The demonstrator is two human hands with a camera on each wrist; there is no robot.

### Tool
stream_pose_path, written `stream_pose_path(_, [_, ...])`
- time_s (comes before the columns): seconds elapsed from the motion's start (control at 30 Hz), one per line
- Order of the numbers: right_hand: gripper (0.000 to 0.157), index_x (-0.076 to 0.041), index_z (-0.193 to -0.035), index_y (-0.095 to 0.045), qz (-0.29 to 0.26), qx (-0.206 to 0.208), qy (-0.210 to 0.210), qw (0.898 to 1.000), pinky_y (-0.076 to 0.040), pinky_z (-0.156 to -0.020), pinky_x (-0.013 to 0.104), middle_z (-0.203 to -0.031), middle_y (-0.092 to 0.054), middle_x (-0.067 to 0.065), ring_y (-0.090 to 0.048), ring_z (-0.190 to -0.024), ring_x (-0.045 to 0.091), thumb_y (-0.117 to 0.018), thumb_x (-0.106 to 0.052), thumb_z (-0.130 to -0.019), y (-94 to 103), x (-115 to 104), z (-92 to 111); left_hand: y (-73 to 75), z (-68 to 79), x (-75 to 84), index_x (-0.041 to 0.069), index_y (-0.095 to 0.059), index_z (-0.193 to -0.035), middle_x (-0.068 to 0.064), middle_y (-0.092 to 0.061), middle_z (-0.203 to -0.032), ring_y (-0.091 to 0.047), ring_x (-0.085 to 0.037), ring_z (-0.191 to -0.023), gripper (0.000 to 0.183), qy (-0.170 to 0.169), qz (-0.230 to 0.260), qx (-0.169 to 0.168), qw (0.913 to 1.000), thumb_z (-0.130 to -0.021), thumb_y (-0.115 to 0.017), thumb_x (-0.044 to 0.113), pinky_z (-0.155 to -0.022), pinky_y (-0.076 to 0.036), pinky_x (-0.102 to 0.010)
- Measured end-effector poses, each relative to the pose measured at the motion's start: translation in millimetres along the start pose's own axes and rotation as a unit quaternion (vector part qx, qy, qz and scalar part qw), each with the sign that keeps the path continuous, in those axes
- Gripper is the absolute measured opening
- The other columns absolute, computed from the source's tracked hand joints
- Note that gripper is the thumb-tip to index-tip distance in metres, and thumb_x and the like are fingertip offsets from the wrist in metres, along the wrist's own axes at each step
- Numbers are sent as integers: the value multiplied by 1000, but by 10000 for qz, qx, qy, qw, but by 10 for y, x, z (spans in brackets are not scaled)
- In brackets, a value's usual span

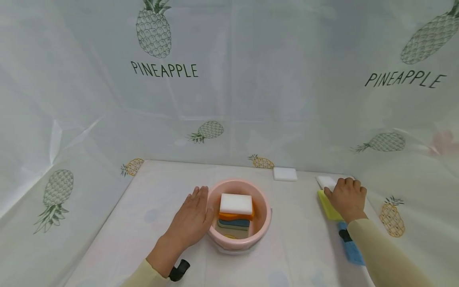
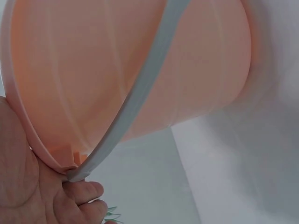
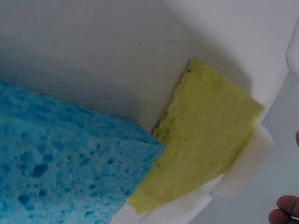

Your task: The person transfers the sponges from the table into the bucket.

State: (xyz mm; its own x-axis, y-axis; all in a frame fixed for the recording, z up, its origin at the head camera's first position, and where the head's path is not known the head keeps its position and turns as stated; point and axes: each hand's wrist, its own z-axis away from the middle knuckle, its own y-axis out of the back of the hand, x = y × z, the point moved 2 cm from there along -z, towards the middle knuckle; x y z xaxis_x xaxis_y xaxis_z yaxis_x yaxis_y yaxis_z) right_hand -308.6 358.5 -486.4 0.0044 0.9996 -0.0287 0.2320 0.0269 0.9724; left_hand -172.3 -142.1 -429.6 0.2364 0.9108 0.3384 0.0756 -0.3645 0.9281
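Note:
A pink bucket (image 1: 266, 223) stands upright in the middle, with a grey handle (image 2: 128, 112). My left hand (image 1: 191, 219) lies against its left rim, fingers straight in the head view. Inside the bucket is a stack: a white sponge (image 1: 236, 203) on top, then an orange one (image 1: 231, 217), with blue and pale layers below. At the right, my right hand (image 1: 348, 197) hovers over a yellow sponge (image 3: 205, 135) and a white sponge (image 1: 325, 182), its fingers bent and apart from them, holding nothing visible. A blue sponge (image 3: 70, 163) lies nearer, partly hidden by the wrist.
Another white sponge (image 1: 285, 174) lies at the back of the white-covered table (image 1: 143, 211). A pale sheet (image 1: 269, 99) printed with pineapples hangs behind and along the sides. Black straps with devices (image 1: 180, 270) are on the wrists.

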Motion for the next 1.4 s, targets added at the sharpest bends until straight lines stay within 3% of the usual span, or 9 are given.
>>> stream_pose_path(0.3, [71, 16, -92, -49, -93, -106, -192, 9997, -34, -62, 60, -89, -44, 33, -38, -84, 48, -54, -55, -93, -116, 72, 20, -44, 2, 8, 1, -24, -154, -13, -28, -160, -21, -28, -150, 62, 16, 35, -53, 10000, -105, -32, 38, -122, -21, -47])
stream_pose_path(0.53, [89, 23, -99, -49, -158, -274, -539, 9980, -33, -70, 69, -95, -44, 39, -38, -91, 54, -45, -66, -92, -177, 105, 15, -47, 12, 24, 0, -25, -153, -14, -29, -159, -23, -29, -149, 62, -4, -16, -15, 10000, -105, -35, 38, -121, -22, -48])
stream_pose_path(0.67, [92, 24, -101, -50, -169, -377, -659, 9970, -32, -75, 70, -97, -45, 40, -37, -95, 55, -43, -67, -93, -204, 113, 2, -44, 13, 29, 0, -25, -153, -14, -28, -159, -23, -29, -149, 62, -1, -70, -16, 10000, -105, -35, 38, -122, -22, -47])
stream_pose_path(1.13, [80, 20, -94, -52, -187, -572, -897, 9941, -33, -74, 66, -92, -47, 37, -38, -93, 52, -42, -60, -95, -215, 67, -12, -45, 1, 22, 2, -23, -154, -11, -28, -160, -22, -26, -150, 63, 94, -41, -80, 9999, -105, -32, 40, -122, -21, -46])
stream_pose_path(1.4, [66, 16, -90, -45, -468, -156, -516, 9975, -33, -66, 60, -86, -44, 34, -39, -82, 49, -61, -49, -88, -261, 57, -81, -40, -5, 1, 3, -23, -154, -11, -27, -160, -22, -26, -150, 62, 113, -95, -31, 9999, -105, -33, 39, -122, -21, -46])
